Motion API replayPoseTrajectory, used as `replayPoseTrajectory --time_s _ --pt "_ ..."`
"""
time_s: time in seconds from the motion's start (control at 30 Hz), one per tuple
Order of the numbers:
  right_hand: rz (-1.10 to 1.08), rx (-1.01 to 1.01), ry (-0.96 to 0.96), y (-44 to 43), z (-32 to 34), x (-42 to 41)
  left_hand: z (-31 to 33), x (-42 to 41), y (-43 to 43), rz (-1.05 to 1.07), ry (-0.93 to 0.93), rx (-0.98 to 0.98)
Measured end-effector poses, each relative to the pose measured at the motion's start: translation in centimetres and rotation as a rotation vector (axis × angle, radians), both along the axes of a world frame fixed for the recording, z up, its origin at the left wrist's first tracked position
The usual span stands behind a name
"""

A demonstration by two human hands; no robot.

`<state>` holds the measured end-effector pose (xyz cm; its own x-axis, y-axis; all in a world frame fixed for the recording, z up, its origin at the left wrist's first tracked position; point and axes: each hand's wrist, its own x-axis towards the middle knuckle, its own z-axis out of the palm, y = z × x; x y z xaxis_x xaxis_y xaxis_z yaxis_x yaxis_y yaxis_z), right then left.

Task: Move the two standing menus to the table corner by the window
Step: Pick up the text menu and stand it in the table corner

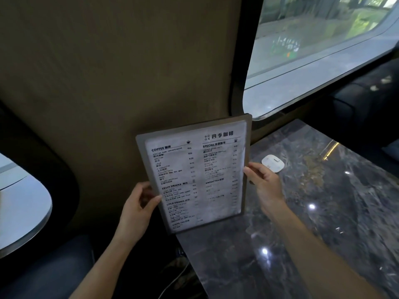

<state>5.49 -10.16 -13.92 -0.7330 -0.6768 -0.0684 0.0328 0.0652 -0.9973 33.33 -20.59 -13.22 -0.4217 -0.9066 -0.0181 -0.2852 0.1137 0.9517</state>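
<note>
- Grey-framed rectangular menu board with a white printed sheet (195, 173) was held upright, slightly tilted, at the near left corner of the dark grey marble-pattern bench (302, 223), close to the tan wall (129, 72).
- Bottom edge of the menu looked to sit at or just above the bench edge; contact could not be told.
- Left hand (138, 203) gripped the menu's left edge, thumb on the front face, fingers behind.
- Right hand (264, 184) gripped the menu's right edge, thumb on the front border, fingers wrapped behind.
- Only one menu was visible.
- Small white rounded-square device (273, 163) lay flat on the bench, just beyond the right hand, apart from the menu.
- Dark-framed window (313, 50) ran along the far side of the bench.
- Dark seat (49, 266) sat below left, near the left forearm.
</note>
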Motion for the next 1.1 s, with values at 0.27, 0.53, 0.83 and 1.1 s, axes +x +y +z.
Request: replayPoseTrajectory --time_s 0.27,0.53,0.83,1.1 --pt "0.142 0.312 0.287 2.6 -3.1 0.7 -4.4 0.9 2.4 -0.048 -0.286 0.103" --pt "0.219 0.495 0.7 2.5 -5.2 0.4 -5.9 0.0 3.6 0.015 -0.473 -0.058" --pt "0.152 0.52 0.796 0.0 -4.9 -0.9 -6.0 -1.5 5.2 0.071 -0.443 -0.034" --pt "0.276 0.663 0.706 0.6 -5.9 -1.0 -6.6 -0.8 5.5 0.032 -0.477 0.008"
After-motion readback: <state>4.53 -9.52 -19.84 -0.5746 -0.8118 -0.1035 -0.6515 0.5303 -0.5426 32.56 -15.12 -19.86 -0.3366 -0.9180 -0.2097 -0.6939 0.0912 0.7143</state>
